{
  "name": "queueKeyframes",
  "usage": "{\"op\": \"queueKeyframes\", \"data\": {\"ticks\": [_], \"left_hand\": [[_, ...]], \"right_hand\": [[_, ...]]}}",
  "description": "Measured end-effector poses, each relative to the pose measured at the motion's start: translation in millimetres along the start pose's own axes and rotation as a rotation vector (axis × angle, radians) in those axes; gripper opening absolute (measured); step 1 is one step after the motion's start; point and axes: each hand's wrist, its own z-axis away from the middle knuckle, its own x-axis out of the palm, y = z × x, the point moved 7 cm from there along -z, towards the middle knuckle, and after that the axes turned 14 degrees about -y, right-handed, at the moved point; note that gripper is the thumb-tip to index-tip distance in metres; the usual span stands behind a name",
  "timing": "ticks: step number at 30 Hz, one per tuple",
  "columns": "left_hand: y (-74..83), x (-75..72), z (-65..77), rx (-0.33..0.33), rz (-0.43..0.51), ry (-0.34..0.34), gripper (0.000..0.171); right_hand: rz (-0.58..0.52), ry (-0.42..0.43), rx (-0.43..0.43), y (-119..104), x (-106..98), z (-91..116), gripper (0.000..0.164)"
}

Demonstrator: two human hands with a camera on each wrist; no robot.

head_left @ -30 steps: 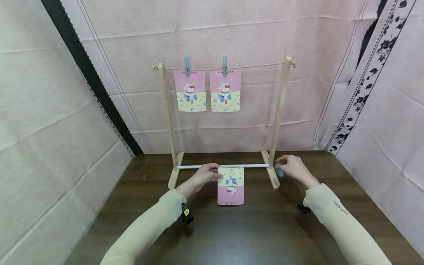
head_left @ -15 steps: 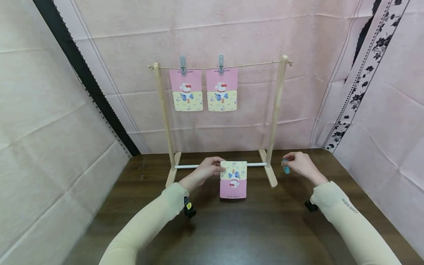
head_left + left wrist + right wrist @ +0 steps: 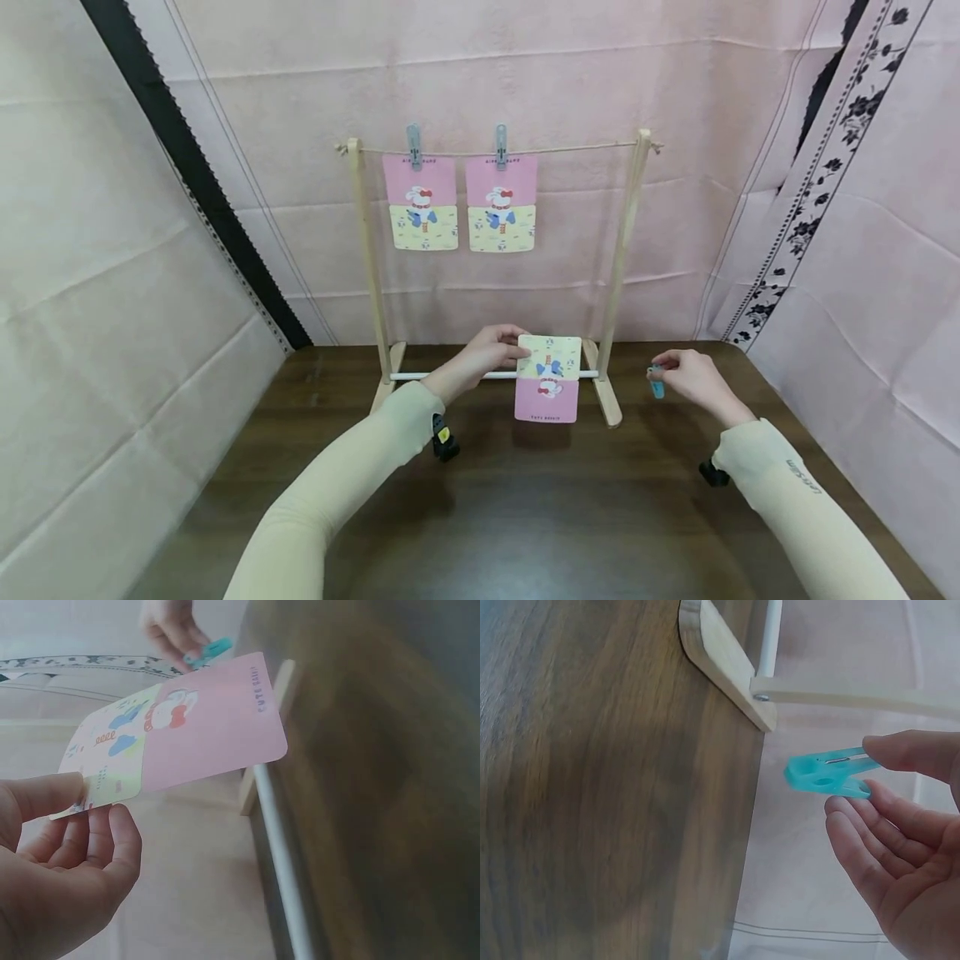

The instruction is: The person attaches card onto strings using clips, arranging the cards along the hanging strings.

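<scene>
My left hand (image 3: 491, 354) pinches a pink and yellow card (image 3: 547, 379) by its yellow end, between thumb and fingers. The card is upside down, its pink half with the lettering lowest, and it is held above the table in front of the rack's white crossbar (image 3: 495, 375). In the right wrist view my right hand (image 3: 907, 817) holds a turquoise clothespin (image 3: 829, 772) by its handle ends. Two matching cards, a left one (image 3: 423, 204) and a right one (image 3: 501, 204), hang upright from the cord (image 3: 577, 150) under grey-blue clothespins (image 3: 414, 147).
The wooden rack's left post (image 3: 369, 250) and right post (image 3: 622, 250) stand on foot pieces at the back of the brown table (image 3: 525, 517). Pale cloth (image 3: 525, 75) encloses the back and both sides.
My left hand has raised the card off the table and carried it slightly right and farther back. My right hand has shifted rightward with the turquoise clothespin, away from the rack's right foot.
</scene>
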Motion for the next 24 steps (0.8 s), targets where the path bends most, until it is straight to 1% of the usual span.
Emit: {"op": "queueKeyframes", "data": {"ticks": [3,7,12,15,19,24], "left_hand": [[12.3,0.4,-5.3,0.011,-0.025,-0.009,0.029],[25.4,-1.6,-10.1,0.023,-0.028,-0.006,0.029],[43.8,-3.4,-16.3,0.046,-0.014,-0.005,0.03],[57.2,-4.6,-18.1,0.061,-0.035,-0.004,0.029],[77.5,-6.7,-19.6,0.099,-0.069,-0.011,0.031],[103.4,-12.0,-23.0,0.159,-0.077,-0.006,0.032]], "right_hand": [[-0.003,-0.001,0.011,4.3,-1.3,3.3,0.042],[-0.007,-0.008,0.011,6.0,-3.3,5.2,0.043],[-0.004,-0.003,0.015,9.7,-5.7,5.0,0.041],[-0.008,-0.003,0.023,12.3,-6.0,4.6,0.04],[-0.006,-0.007,0.032,13.4,-6.5,4.9,0.041],[-0.001,-0.006,0.029,14.1,-8.6,6.5,0.04]]}}
